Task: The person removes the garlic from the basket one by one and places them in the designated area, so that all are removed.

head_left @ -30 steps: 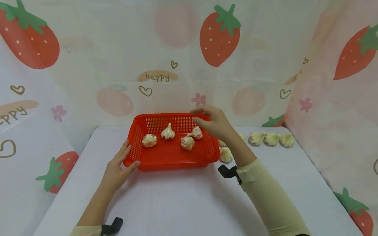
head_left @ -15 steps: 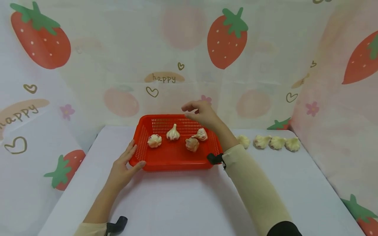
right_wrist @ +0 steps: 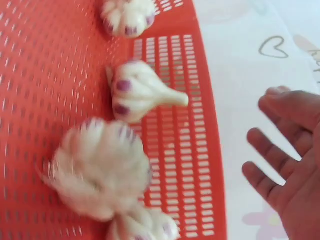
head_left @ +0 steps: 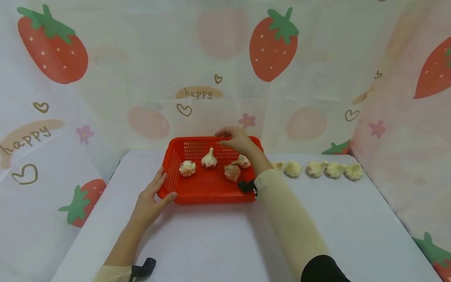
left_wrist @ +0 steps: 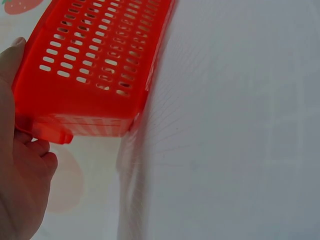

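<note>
A red plastic basket (head_left: 211, 197) with slotted walls stands on the white-covered table. Inside it, a garlic bulb (head_left: 209, 159) stands stem up near the back wall, and another bulb (head_left: 187, 168) lies to the left. A third garlic bulb (right_wrist: 100, 170) sits toward the right, against one more bulb (head_left: 242, 161) partly covered by the right forearm. My left hand (head_left: 149, 201) grips the basket's front left corner, thumb at the front rim and fingers along the left side. Over the back rim hangs my right hand (head_left: 239, 141), fingers loosely bent and holding nothing.
Several paler garlic bulbs (head_left: 334, 170) lie in a row on the table, right of the basket. A strawberry-printed cloth (head_left: 151, 70) hangs close behind the table and along both sides.
My right hand has moved left across the basket's back side, rising and then dropping toward the back rim. The left hand keeps its hold; the head view has shifted slightly.
</note>
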### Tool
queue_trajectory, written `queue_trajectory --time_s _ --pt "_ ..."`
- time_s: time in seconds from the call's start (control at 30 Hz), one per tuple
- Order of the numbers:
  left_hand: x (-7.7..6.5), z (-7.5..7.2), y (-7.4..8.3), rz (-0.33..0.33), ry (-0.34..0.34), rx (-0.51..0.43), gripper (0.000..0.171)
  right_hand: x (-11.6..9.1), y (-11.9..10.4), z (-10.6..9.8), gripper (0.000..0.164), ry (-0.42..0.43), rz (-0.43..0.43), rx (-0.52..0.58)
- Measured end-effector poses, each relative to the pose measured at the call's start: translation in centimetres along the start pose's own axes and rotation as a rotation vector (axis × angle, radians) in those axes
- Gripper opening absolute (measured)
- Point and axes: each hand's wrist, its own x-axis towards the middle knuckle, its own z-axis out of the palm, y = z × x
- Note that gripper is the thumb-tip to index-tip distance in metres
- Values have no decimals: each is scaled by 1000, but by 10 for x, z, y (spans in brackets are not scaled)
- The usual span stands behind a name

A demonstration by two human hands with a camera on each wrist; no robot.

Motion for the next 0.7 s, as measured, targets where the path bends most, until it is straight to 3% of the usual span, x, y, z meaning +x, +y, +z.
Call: queue_trajectory --time_s 0.3,0.53,0.7 --pt "-2 -2 -3 12 6 12 87 15 6 23 34 -60 90 -2" --pt "-2 0 -3 23 22 -4 86 24 13 32 35 -106 82 -27" --pt "0 2 -4 21 11 -10 87 26 24 38 37 -151 128 -31"
